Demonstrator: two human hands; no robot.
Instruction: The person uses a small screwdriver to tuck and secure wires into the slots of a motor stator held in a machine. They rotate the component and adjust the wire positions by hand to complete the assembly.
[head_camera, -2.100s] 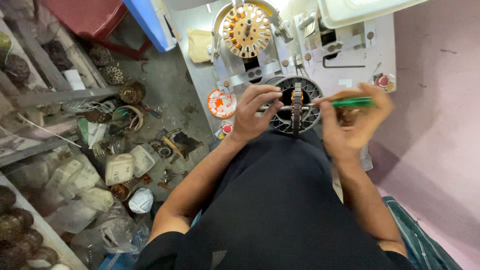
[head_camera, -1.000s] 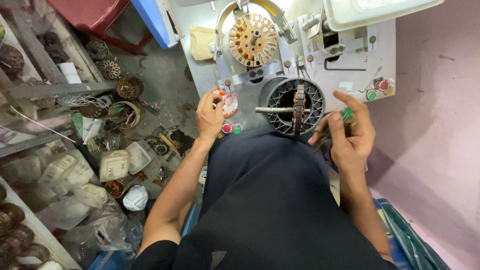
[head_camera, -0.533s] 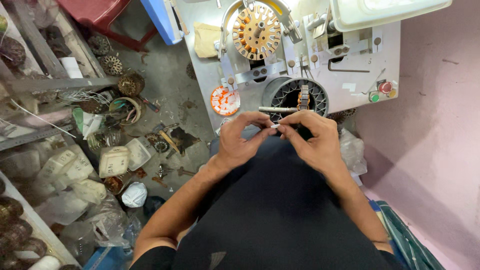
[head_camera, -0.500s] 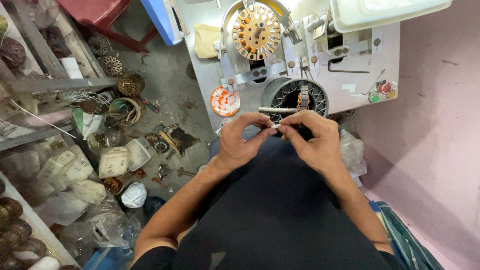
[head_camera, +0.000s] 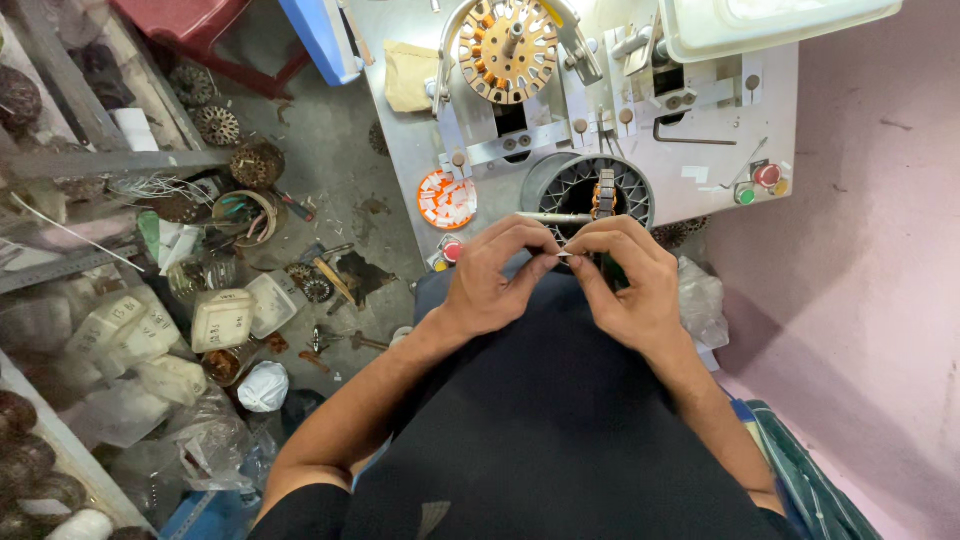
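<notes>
From the head view I see my left hand and right hand meeting fingertip to fingertip, both pinched closed on a small pale slip held between them over my dark lap. The round grey slotted metal stator sits at twelve o'clock from that pinch, on the grey machine table, with the orange-and-white round disc at ten o'clock.

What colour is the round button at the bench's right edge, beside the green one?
Red: the round button, seen in the head view.
</notes>
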